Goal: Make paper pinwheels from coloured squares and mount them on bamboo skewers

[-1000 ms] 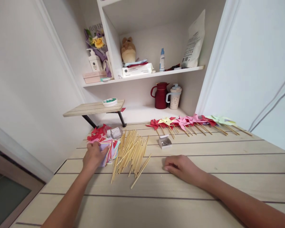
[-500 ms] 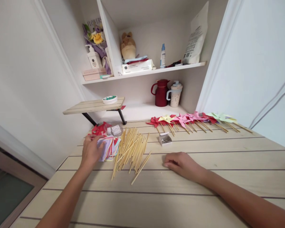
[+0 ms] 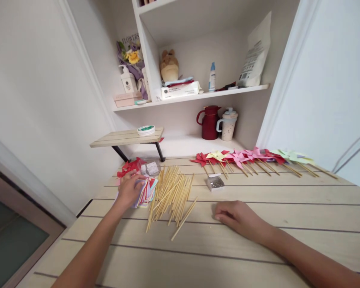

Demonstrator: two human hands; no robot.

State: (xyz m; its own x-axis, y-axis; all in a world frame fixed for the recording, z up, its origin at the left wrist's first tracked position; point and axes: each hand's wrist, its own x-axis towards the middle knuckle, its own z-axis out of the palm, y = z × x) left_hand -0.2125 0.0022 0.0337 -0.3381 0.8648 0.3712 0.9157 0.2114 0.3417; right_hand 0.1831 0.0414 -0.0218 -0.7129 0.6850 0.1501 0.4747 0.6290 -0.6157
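Peel only the top sheet off the papers (image 3: 147,189), stacked near the worktop's left edge just beside the sticks (image 3: 171,194), using the left hand (image 3: 129,191) laid over them, fingers bent, grip hidden. Probably best to brace with the right hand (image 3: 238,216), lying flat and empty mid-worktop.

Left hand (image 3: 129,191) on coloured paper stack (image 3: 146,191), beside wooden sticks (image 3: 169,196); right hand (image 3: 237,215) flat on table (image 3: 258,256)

The left hand (image 3: 129,190) has slid farther across the fanned stack of multicoloured paper squares (image 3: 149,191) toward its far edge, and its fingertips now lie near the loose red paper pieces (image 3: 132,165).
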